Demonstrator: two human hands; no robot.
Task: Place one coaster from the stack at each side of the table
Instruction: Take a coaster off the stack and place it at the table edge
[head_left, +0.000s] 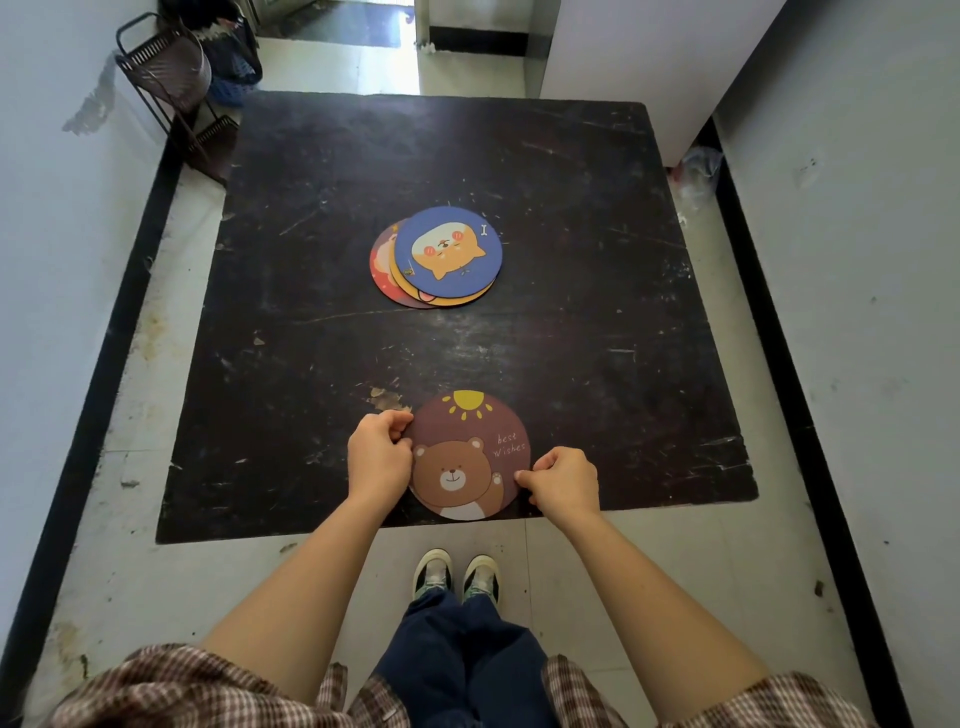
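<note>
A brown round coaster (467, 447) with a bear and a yellow sun lies at the near edge of the dark square table (311, 260). My left hand (378, 457) pinches its left rim and my right hand (563, 480) pinches its right rim. In the middle of the table sits the stack of coasters (439, 257), fanned slightly, with a blue coaster showing an orange dog on top and a yellow and a red one peeking out beneath it.
A dark wire rack (171, 88) stands off the table's far left corner. White walls close in on both sides, with a narrow strip of floor (130, 415) between them and the table. My shoes (457, 574) stand just before the near edge.
</note>
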